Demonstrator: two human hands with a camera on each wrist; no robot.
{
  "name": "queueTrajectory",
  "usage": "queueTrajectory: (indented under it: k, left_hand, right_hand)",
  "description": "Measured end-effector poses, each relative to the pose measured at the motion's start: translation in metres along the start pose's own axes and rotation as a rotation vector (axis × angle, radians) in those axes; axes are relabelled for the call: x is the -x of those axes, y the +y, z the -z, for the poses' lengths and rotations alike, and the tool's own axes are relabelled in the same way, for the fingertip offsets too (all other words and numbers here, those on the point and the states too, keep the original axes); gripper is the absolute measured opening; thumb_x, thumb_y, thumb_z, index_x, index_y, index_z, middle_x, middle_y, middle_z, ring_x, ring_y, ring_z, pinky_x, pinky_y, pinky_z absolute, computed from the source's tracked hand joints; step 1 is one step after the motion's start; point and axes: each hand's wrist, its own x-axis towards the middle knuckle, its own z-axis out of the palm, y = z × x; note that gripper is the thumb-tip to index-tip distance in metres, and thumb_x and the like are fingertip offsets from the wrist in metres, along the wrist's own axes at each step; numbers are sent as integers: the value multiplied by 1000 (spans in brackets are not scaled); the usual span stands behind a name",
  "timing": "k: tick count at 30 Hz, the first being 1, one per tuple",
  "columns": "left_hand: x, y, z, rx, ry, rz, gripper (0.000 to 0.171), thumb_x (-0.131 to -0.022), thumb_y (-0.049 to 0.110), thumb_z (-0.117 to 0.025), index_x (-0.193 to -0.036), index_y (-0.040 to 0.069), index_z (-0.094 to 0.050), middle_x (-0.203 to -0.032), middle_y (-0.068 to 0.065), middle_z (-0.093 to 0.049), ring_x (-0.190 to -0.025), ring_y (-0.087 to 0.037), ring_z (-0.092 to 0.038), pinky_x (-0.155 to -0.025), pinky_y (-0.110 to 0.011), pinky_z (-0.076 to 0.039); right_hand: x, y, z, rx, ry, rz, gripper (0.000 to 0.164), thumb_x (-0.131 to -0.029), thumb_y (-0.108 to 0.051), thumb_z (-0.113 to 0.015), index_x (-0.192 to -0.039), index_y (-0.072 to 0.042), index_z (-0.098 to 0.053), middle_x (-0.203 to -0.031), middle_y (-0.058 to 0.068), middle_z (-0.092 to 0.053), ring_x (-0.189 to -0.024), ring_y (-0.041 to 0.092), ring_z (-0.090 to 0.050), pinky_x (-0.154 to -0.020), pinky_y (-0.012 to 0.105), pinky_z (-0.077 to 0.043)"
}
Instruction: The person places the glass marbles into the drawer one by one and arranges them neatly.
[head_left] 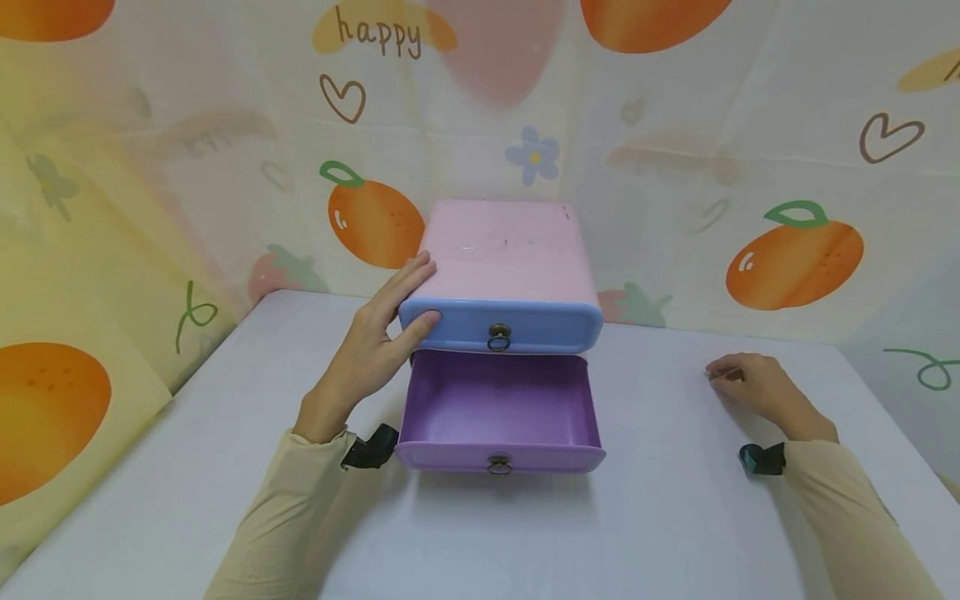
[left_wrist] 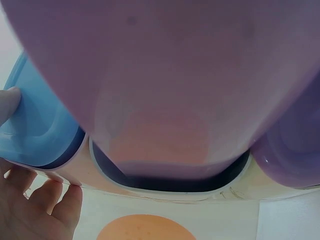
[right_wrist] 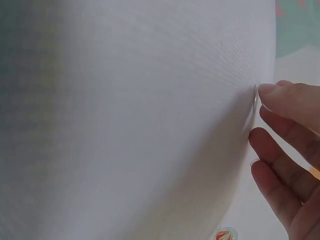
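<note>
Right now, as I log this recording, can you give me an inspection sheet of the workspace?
Surface: white tabletop.
Job's things: pink drawer unit; blue drawer closed, purple drawer beneath it pulled out.
Clutter: small patterned ball near the right hand, partly cut off by the frame.
Hands: left hand rests on the unit's corner, thumb on blue front; right hand at the tabletop, grip unclear.
Cables: nothing seen.
Surroundings: fruit-printed backdrop.
</note>
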Motion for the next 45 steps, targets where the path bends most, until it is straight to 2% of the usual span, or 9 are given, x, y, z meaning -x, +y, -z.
queueTrajectory:
  k: [7,11,29,39,45]
  left_hand:
    - [0,1,0,4,-3,4,57,-96,7,-63,-150,13,-45,-162,0,-34,-151,-15,-28,-119,-38,-33]
    - [0,2,0,1,-5,7,57,-96,7,-63,-150,13,-44,-162,0,-33,-151,-15,-28,-119,-38,-33]
    - [0,1,0,-1,-5,2,57,-96,7,-63,-150,13,-45,-162,0,-33,-151,-15,-29,-119,-39,-33]
    - [1,1,1,-1,-8,16,57,-97,9,-63,-150,15,-44,-162,2,-33,-151,-14,-28,-119,-41,-34]
    - [0,2,0,-1,-7,7,57,-96,8,-63,-150,14,-44,-162,1,-33,-151,-14,-28,-119,-40,-34]
  right_hand:
    - [3,-4,0,-26,-28,-46,32,-95,-12,-62,-119,8,-65,-116,29,-65,-102,41,-59,-91,58,-53]
    - [4,-7,1,-22,-19,-43,32,-95,-13,-62,-119,8,-65,-117,30,-64,-104,43,-59,-93,60,-52]
    - [11,-22,3,6,79,105,27,-91,-8,-68,-112,7,-69,-110,27,-69,-96,41,-65,-87,58,-55]
    - [14,-35,5,4,88,119,28,-91,-6,-68,-116,6,-68,-113,26,-68,-100,41,-64,-90,59,-54]
    - [17,-41,6,13,120,159,27,-89,-3,-69,-114,6,-69,-110,24,-70,-97,39,-65,-89,60,-54]
